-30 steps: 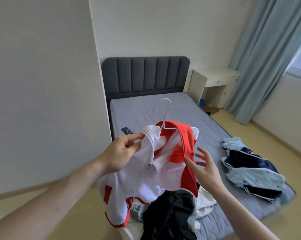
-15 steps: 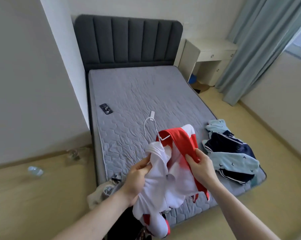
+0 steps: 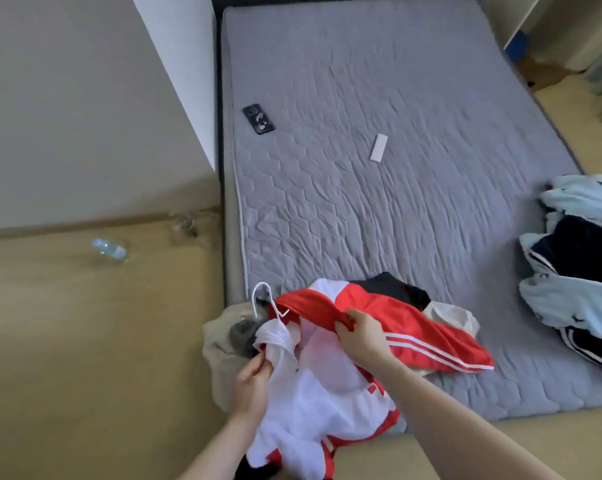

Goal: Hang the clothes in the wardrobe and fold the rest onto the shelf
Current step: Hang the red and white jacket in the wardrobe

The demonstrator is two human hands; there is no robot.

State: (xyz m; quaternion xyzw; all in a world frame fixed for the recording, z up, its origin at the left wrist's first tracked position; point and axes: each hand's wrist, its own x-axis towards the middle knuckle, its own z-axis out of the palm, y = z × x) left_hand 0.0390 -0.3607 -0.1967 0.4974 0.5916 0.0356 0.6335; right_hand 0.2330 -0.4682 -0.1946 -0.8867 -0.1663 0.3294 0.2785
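- I am watching the left hand (image 3: 254, 386) pinching the white front panel of a red-and-white zip-up sports jacket (image 3: 327, 382), thumb and fingers curling round a fold of the cloth just below the collar.
- The right hand (image 3: 360, 332) is gripping the red shoulder of the same jacket, fingers bunching the fabric near the neckline.
- The jacket is hanging between the two hands over the near left corner of the grey quilted mattress (image 3: 379, 150), its red sleeve with white stripes trailing to the right across the bed.
- A thin white wire hanger (image 3: 266, 303) is sitting inside the collar, its hook sticking up just above and to the left of both hands.
- Beneath the jacket, a black garment (image 3: 393, 291) and a beige one (image 3: 455, 317) are lying in a heap on the mattress.
- A pile of pale blue and navy clothes (image 3: 580, 271) is resting at the bed's right edge, well apart from the hands.
- A black phone (image 3: 258, 118) and a small white rectangular remote (image 3: 378, 147) are lying farther up the mattress.
- A clear plastic bottle (image 3: 109, 250) is lying on the wooden floor (image 3: 84, 341) to the left.
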